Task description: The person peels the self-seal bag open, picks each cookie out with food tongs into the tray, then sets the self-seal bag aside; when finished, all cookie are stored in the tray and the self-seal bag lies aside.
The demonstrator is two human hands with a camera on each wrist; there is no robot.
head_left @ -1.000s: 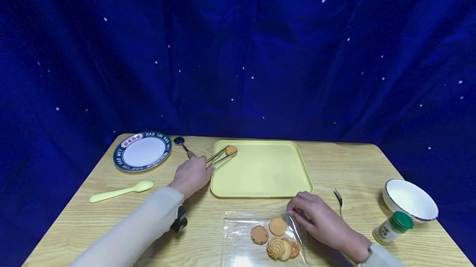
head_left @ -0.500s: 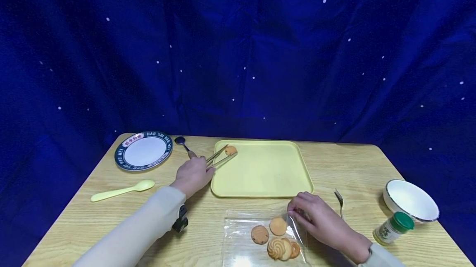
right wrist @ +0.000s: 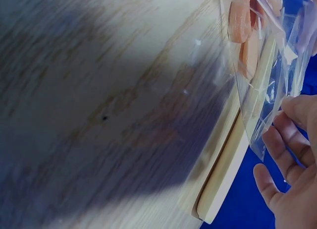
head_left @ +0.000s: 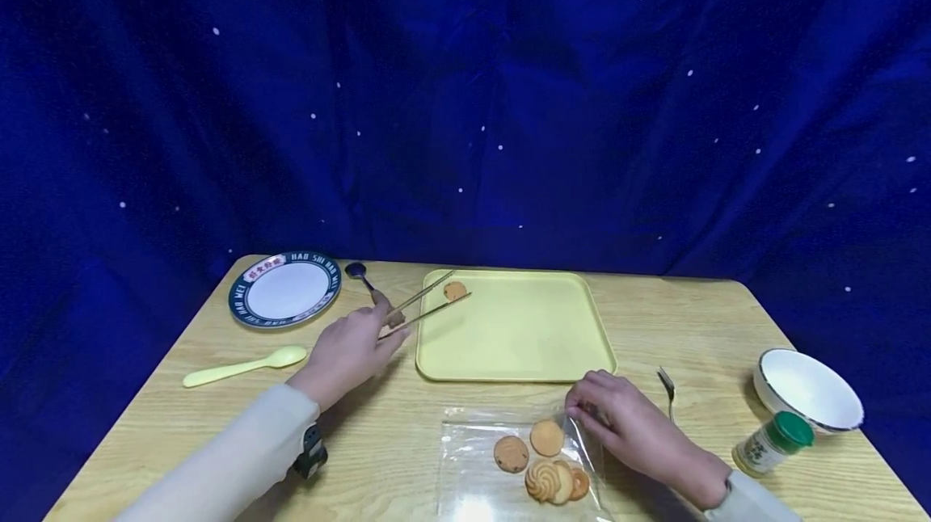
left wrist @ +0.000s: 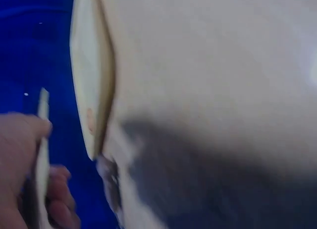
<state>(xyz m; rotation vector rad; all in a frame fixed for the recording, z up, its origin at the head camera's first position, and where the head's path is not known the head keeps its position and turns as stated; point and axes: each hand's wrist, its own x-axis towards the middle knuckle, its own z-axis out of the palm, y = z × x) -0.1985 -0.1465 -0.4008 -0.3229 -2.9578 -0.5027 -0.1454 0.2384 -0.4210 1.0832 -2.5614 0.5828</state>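
Observation:
My left hand (head_left: 347, 351) holds a pair of metal tongs (head_left: 435, 310) whose two arms stand spread over the tray's left end. Between the tong tips, apart from both, a round chip cookie (head_left: 454, 291) lies on the pale yellow tray (head_left: 524, 328). In the left wrist view the tongs (left wrist: 43, 154) run edge-on between thumb and fingers. My right hand (head_left: 627, 423) pinches the top corner of a clear plastic bag (head_left: 469, 457). Several cookies (head_left: 547, 480), round and swirled, lie inside. The right wrist view shows thumb and fingertips on the film (right wrist: 270, 107).
A blue-rimmed plate (head_left: 287, 292) sits back left, beside a dark spoon (head_left: 364, 275) with a brown handle. Closer in lies a yellow spoon (head_left: 247, 366). On the right are a fork (head_left: 667, 389), a green-capped shaker (head_left: 773, 443) and a white bowl (head_left: 807, 389). A blue curtain (head_left: 465, 102) hangs behind.
The tongs have spread and let go of the cookie, which stays on the tray. My left hand has drawn back to the left with them. My right hand keeps its pinch on the bag.

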